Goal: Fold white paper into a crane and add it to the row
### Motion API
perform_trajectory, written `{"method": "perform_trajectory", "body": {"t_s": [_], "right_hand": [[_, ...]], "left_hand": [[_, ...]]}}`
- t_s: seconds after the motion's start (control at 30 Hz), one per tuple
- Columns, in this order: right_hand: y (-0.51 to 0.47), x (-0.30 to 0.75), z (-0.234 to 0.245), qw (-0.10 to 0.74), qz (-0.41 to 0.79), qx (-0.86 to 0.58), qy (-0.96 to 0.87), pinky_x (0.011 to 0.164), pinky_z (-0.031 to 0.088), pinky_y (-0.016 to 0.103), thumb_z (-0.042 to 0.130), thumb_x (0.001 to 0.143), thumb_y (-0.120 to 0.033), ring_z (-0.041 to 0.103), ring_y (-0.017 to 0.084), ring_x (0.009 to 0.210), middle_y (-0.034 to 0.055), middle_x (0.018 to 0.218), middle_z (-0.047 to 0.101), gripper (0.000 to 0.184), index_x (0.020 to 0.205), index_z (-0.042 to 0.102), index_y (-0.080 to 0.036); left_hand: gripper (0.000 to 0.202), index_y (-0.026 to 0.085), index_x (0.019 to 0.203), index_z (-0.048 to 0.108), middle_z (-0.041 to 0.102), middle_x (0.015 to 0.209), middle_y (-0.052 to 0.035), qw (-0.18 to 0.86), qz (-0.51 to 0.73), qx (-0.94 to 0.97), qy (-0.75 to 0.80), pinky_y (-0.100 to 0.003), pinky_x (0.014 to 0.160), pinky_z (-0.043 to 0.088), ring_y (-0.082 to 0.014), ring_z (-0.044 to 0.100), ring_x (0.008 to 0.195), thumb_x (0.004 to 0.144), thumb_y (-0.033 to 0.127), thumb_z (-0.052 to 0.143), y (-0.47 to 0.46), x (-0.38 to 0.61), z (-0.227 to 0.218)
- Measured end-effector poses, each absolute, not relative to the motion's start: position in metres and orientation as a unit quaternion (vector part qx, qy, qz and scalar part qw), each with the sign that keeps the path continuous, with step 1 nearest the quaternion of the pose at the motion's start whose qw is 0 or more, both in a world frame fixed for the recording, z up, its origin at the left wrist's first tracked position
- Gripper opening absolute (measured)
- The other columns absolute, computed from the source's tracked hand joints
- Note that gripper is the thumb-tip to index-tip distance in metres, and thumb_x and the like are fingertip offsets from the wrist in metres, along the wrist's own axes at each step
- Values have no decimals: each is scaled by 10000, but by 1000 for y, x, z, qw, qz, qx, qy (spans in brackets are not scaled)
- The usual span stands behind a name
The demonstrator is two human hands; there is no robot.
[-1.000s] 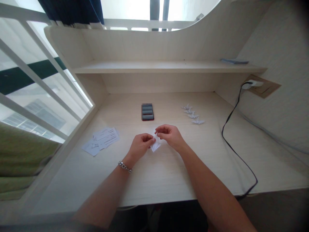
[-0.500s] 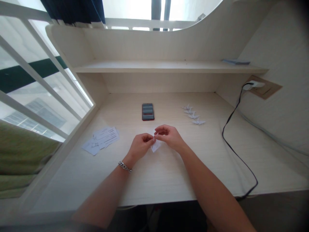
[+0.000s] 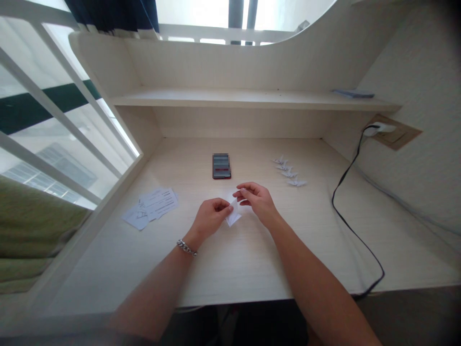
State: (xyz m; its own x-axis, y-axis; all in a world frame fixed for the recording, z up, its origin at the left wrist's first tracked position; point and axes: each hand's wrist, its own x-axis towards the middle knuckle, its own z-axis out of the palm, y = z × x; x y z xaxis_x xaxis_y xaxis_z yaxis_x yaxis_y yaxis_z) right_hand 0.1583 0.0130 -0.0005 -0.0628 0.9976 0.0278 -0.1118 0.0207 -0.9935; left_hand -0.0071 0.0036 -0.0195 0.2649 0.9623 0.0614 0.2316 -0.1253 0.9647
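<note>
A small piece of folded white paper (image 3: 233, 217) is between my hands, over the middle of the desk (image 3: 230, 269). My left hand (image 3: 213, 214) pinches its left edge between thumb and forefinger. My right hand (image 3: 255, 198) is just to the right of the paper's upper part, fingers bent and apart, with nothing seen between them. Several folded paper cranes (image 3: 288, 174) stand in a slanting row beyond my right hand. Behind the paper lies a dark rectangular device (image 3: 221, 166), probably a phone, its face blurred.
Loose paper sheets (image 3: 158, 203) with printing overlap at the left. A black cable (image 3: 338, 192) runs from the wall socket (image 3: 396, 132) down the desk's right side to its front edge. Above the back of the desk is a shelf (image 3: 230, 98) with a flat stack of paper (image 3: 353, 93).
My right hand has let go of the folded paper and moved slightly right and up, its fingers opening. More of the paper shows. My left hand keeps its pinch.
</note>
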Motion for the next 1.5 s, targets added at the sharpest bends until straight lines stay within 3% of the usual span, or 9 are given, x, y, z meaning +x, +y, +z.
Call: {"method": "perform_trajectory", "body": {"t_s": [0.2, 0.43, 0.6, 0.87, 1.07, 1.27, 1.5], "right_hand": [[12, 156, -3, 504, 492, -445, -553, 622, 477, 286, 721, 597, -284, 593, 143, 645, 33, 717, 651, 254, 799, 637, -156], [11, 156, -3, 481, 508, -438, -565, 597, 464, 270, 665, 658, -331, 594, 148, 668, 34, 741, 653, 305, 911, 615, -168], [11, 152, -8, 427, 417, -488, -637, 522, 386, 241, 627, 687, -363, 517, 120, 568, 4, 607, 601, 204, 665, 635, -160], [11, 145, -9, 436, 585, -447, -518, 539, 457, 239, 673, 637, -353, 566, 121, 606, 2, 687, 618, 228, 755, 591, -175], [11, 144, -9, 475, 557, -449, -512, 522, 460, 234, 688, 617, -327, 566, 108, 571, 2, 663, 631, 219, 744, 606, -168], [12, 141, -12, 481, 556, -447, -510, 533, 472, 238, 686, 618, -323, 581, 117, 595, 6, 672, 638, 213, 736, 606, -165], [12, 139, -9, 524, 528, -453, -491, 540, 480, 267, 684, 615, -305, 580, 130, 590, 17, 671, 640, 204, 735, 612, -156]], "left_hand": [[220, 141, 720, 652, 627, 626, -24, 478, 388, 643, 457, -229, 519, 395, -121, 525, 548, 698, 357, 616, 4, -6, -20], [243, 139, 732, 666, 637, 627, -29, 484, 393, 636, 456, -226, 504, 389, -119, 525, 539, 698, 374, 617, 3, -5, -16], [283, 134, 724, 662, 610, 580, -19, 483, 410, 620, 464, -210, 461, 374, -109, 510, 506, 701, 412, 617, 2, -5, -13], [298, 122, 774, 638, 635, 650, -33, 494, 451, 563, 485, -226, 510, 462, -123, 571, 568, 688, 407, 639, 5, -3, -11], [332, 137, 890, 618, 648, 831, -41, 574, 474, 500, 443, -240, 590, 501, -115, 593, 665, 623, 311, 710, 4, -4, -12], [398, 139, 931, 595, 630, 686, -7, 562, 483, 501, 448, -221, 555, 483, -104, 584, 600, 595, 302, 734, 4, -3, -12], [488, 136, 1071, 514, 633, 705, -22, 625, 447, 489, 413, -266, 591, 504, -118, 612, 579, 640, 258, 708, 1, -1, -9]]}}
